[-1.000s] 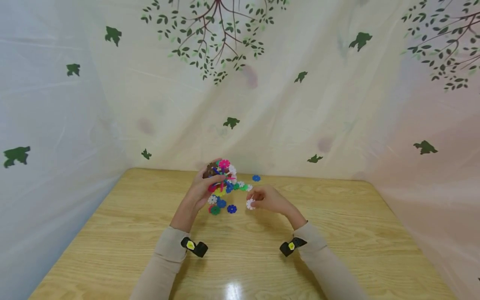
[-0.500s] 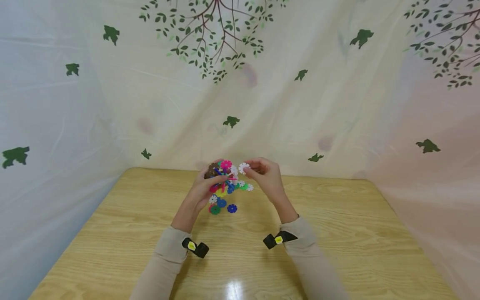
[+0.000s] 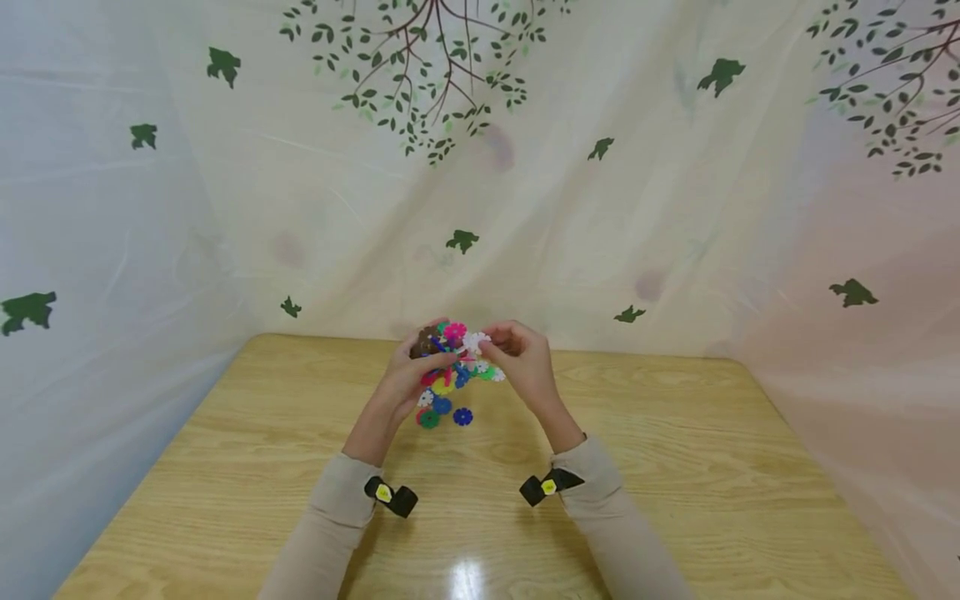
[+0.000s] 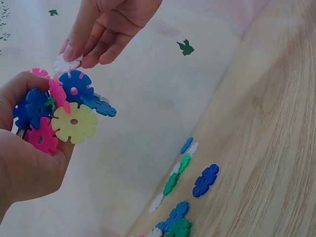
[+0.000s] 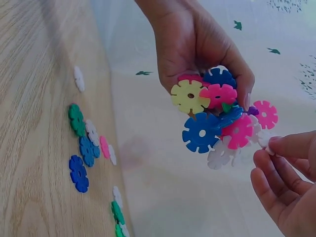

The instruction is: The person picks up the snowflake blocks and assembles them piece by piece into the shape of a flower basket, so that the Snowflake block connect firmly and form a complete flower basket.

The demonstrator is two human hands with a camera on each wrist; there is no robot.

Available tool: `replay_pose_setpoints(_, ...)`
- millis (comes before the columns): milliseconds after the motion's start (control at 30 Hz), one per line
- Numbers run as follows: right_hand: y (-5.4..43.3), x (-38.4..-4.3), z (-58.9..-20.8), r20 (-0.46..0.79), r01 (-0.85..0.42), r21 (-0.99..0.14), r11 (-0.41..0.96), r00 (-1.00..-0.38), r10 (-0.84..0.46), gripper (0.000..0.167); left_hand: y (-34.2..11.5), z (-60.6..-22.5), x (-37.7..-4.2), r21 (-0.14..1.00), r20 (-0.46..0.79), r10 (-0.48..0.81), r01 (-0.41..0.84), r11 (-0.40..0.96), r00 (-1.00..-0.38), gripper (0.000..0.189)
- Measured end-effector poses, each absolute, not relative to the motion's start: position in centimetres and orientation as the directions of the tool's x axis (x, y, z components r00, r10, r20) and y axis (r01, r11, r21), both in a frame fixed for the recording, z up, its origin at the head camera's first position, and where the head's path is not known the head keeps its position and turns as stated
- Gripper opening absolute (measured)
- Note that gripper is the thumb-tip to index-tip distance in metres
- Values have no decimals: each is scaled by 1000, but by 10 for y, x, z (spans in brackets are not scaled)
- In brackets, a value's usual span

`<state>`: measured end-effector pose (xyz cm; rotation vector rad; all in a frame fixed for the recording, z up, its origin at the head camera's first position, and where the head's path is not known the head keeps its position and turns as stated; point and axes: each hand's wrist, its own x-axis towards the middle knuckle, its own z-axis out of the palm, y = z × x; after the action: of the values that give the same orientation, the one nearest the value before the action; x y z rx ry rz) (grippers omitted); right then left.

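My left hand (image 3: 397, 383) holds up a cluster of interlocked flower-shaped plastic discs (image 5: 201, 133). Blue, pink, pale yellow, white and brown pieces make it up, and the thumb lies over its near side. With thumb and fingertips, my right hand (image 3: 528, 367) pinches a white disc (image 4: 67, 63) against the cluster's right side, by other white pieces. Whether its slot is engaged there cannot be told; the fingertips cover part of it. In the right wrist view a pink disc (image 5: 265, 114) sticks out just above those fingertips.
Loose discs lie on the wooden table (image 3: 660, 483) under the hands, among them a dark blue disc (image 3: 462, 416) and a green disc (image 3: 429, 418). A row of green and white discs (image 4: 171, 183) lies farther back. A printed curtain (image 3: 360, 233) hangs behind the table.
My right hand has lifted the white disc from low over the table, up and left, until it meets the cluster. The left hand has stayed almost still with the cluster.
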<state>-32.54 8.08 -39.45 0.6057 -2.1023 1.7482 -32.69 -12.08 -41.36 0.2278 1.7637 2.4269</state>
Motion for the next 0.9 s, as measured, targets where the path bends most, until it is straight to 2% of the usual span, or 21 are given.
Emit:
replay_pose_setpoints(300, 80, -323, -393, 549, -544, -791, 279, -833, -67, 11, -116, -414, -326, 972, 49, 166, 9, -235, -985, 67)
replay_pose_setpoints(667, 82, -324, -395, 615, -611, -732, 302, -783, -94, 16, -115, -414, -327, 976, 55, 172, 17, -218, -984, 65)
replay_pose_setpoints(900, 80, -325, -395, 647, -631, -714, 304, -760, -61, 15, -115, -415, -329, 976, 42, 159, 6, -217, -986, 63)
